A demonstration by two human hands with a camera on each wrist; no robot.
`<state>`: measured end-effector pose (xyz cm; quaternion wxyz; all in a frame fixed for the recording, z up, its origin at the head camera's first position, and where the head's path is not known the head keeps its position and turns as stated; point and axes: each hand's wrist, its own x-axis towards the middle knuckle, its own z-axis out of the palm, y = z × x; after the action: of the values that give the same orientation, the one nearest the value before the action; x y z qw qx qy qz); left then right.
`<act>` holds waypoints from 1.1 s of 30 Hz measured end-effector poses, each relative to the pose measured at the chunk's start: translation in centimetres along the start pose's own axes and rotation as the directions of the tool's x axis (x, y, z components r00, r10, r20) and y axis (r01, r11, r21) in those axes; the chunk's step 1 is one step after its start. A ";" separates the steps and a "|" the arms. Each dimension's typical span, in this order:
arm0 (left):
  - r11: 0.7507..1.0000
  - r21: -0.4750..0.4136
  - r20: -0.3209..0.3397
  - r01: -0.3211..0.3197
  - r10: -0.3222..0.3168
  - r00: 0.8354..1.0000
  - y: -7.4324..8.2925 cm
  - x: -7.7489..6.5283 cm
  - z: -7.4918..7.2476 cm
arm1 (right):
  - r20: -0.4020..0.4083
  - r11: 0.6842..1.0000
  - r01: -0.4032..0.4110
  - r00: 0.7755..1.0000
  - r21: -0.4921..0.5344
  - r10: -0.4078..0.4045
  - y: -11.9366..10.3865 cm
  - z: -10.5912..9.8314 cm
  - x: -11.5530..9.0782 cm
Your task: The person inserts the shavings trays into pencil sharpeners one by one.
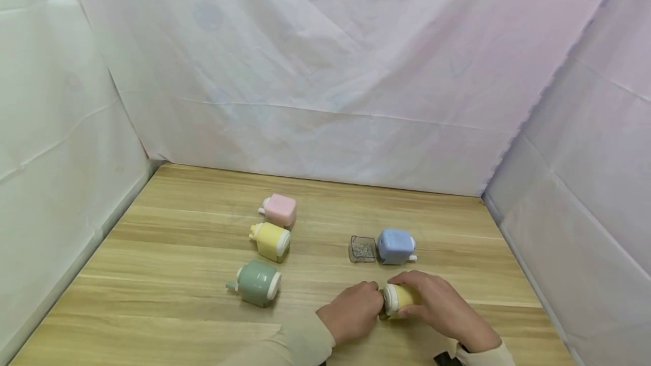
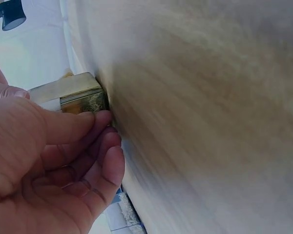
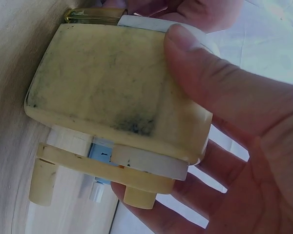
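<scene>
A yellow crank pencil sharpener [image 1: 407, 296] with a white rim stands on the table at the front right, marked with dark smudges in the right wrist view. My right hand [image 1: 441, 305] grips its body, the thumb [image 3: 205, 68] on one side and the fingers around the other. From the left, my left hand [image 1: 356, 310] pinches the edge of its see-through shavings drawer [image 2: 84, 102] between thumb and forefinger. That drawer still sits at the sharpener's front; how far out it is, I cannot tell. The crank handle [image 3: 105, 168] faces away from my left hand.
Behind the hands stands a blue sharpener [image 1: 395, 246]; a clear drawer [image 1: 363, 250] holding shavings lies beside it. Green [image 1: 258, 283], yellow [image 1: 273, 240] and pink [image 1: 281, 209] sharpeners line up on the left. White sheets [image 1: 325, 72] enclose the wooden table [image 1: 168, 253].
</scene>
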<state>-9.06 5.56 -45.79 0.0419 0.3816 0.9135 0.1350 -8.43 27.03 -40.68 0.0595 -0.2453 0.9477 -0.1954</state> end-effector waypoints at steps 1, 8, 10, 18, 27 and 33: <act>1.000 -0.006 -0.004 0.003 -0.003 1.000 0.0 0.0 0.1 | 0.001 1.000 -0.002 1.000 -0.001 0.002 0.0 0.0 0.0; 0.999 -0.050 -0.016 0.008 -0.009 1.000 0.2 0.3 0.5 | 0.000 1.000 -0.008 1.000 -0.015 0.008 0.1 0.0 -0.2; 0.998 -0.059 -0.015 0.014 -0.015 1.000 0.2 0.3 0.6 | 0.001 1.000 -0.004 1.000 -0.016 0.005 0.1 0.0 -0.2; 0.995 -0.094 -0.017 0.024 -0.026 1.000 -0.2 0.0 -0.4 | 0.033 0.998 -0.016 0.999 0.064 0.014 0.5 -0.1 0.0; 0.998 -0.043 -0.091 0.051 -0.054 0.994 -1.7 0.6 -2.9 | 0.116 0.994 0.003 0.993 0.110 -0.016 0.8 -1.2 0.2; 0.986 0.014 -0.192 0.164 -0.159 0.969 -2.7 1.7 -3.9 | 0.115 0.994 -0.014 0.993 0.109 0.001 0.8 -3.2 0.5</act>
<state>-12.81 4.06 -42.72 -0.0402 0.2920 0.9432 0.1535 -9.91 28.54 -38.09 0.1280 -0.2490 0.9315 -0.2324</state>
